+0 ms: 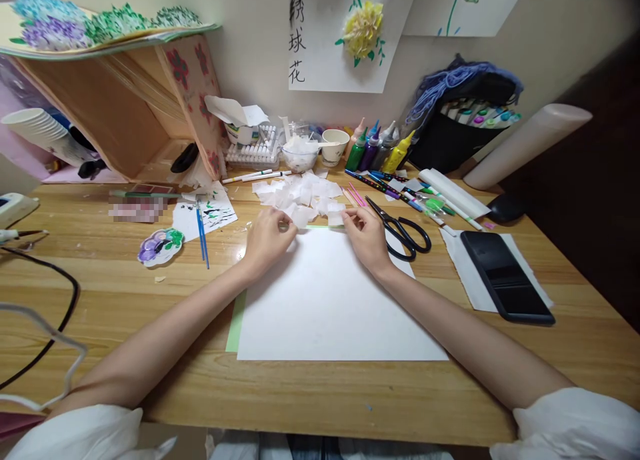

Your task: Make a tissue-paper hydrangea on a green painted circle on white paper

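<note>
A blank white sheet of paper point(330, 300) lies before me over a green sheet point(236, 323) that shows along its left edge. My left hand point(270, 241) is closed in a pinch at the sheet's far left corner, on a thin white paper square point(303, 217). Over the far right part of the sheet, my right hand point(367, 239) pinches another small paper square point(335, 211) between thumb and fingers. Just beyond both hands is a loose pile of white paper squares point(295, 190). Black-handled scissors point(407, 237) rest beside my right hand.
A paint palette point(161, 247) and blue brushes point(201, 237) lie on the left. Behind the pile stand a clear bowl point(300, 155), a paper cup point(335, 147) and several paint bottles point(370, 150). Pens point(380, 185) and a phone point(505, 277) are on the right.
</note>
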`<move>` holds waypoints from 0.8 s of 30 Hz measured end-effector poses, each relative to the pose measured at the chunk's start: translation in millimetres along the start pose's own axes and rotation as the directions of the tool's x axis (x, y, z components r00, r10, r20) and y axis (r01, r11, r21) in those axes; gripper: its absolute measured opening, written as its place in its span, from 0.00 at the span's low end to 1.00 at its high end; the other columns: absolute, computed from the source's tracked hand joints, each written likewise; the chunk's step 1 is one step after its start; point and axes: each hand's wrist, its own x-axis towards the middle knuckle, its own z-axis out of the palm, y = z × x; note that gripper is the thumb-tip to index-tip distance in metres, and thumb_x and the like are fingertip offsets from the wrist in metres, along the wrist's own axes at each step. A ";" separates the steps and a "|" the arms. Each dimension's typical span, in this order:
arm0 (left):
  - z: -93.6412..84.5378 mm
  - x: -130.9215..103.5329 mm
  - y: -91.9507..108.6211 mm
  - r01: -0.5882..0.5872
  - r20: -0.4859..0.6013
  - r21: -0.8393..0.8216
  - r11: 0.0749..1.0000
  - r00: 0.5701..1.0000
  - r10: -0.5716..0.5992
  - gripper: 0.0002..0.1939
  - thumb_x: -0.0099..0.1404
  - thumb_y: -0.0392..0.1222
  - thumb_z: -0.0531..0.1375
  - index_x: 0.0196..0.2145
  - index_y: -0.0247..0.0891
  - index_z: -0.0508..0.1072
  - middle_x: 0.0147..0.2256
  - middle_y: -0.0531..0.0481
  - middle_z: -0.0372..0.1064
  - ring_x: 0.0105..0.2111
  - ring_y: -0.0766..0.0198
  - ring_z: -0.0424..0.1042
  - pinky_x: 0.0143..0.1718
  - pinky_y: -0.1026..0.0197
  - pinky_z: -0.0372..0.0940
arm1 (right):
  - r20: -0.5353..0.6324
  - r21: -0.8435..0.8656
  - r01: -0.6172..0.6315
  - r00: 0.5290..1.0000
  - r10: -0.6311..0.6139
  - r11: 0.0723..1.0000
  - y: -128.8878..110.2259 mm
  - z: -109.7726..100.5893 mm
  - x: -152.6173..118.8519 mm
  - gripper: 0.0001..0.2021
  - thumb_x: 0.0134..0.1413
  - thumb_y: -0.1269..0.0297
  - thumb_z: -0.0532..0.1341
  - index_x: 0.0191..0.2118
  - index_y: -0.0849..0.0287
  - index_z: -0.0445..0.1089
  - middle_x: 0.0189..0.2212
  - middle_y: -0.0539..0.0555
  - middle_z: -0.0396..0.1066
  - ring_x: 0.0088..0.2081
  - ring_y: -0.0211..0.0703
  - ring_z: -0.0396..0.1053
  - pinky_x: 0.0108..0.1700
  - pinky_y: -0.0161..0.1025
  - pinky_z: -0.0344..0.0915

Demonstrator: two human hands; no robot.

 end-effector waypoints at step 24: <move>-66.0 19.8 -7.2 -0.208 0.650 0.178 0.962 0.759 0.044 0.04 0.44 0.39 0.60 0.18 0.38 0.75 0.20 0.50 0.71 0.19 0.66 0.63 0.19 0.65 0.50 | 0.164 -0.101 0.383 0.917 -0.365 0.918 -21.2 -1.6 -15.4 0.13 0.57 0.70 0.53 0.47 0.56 0.66 0.40 0.57 0.65 0.46 0.50 0.62 0.50 0.51 0.58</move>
